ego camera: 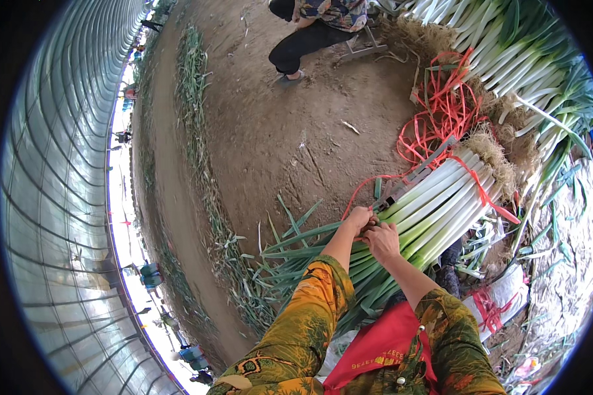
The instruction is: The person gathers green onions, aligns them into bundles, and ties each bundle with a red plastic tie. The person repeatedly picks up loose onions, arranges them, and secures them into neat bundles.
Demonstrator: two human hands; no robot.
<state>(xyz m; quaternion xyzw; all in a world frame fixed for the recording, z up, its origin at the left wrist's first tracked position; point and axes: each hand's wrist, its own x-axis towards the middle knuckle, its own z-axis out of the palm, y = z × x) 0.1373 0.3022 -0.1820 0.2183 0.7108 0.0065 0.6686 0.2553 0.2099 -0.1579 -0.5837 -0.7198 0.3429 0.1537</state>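
Observation:
A thick bundle of large green onions [432, 202] lies before me, its roots [496, 155] at the upper right and its leaves spreading to the lower left. One red plastic strap [474, 177] circles the white stalks near the roots, with a loose end hanging out. My left hand [358, 220] pinches a red strap at the bundle's far side, where the stalks turn green. Close beside it, my right hand [383, 242] has its fingers curled at the same strap, on top of the stalks. The fingers partly hide the strap. A grey metal frame [415, 173] shows along the bundle's far edge.
A tangle of red strap [440, 113] lies beyond the bundle. Many loose onions [519, 59] are heaped at the upper right. Another person [321, 34] sits on a low metal seat ahead. A white wrapped bundle [499, 298] lies at right; leaf scraps [212, 197] line the dirt floor.

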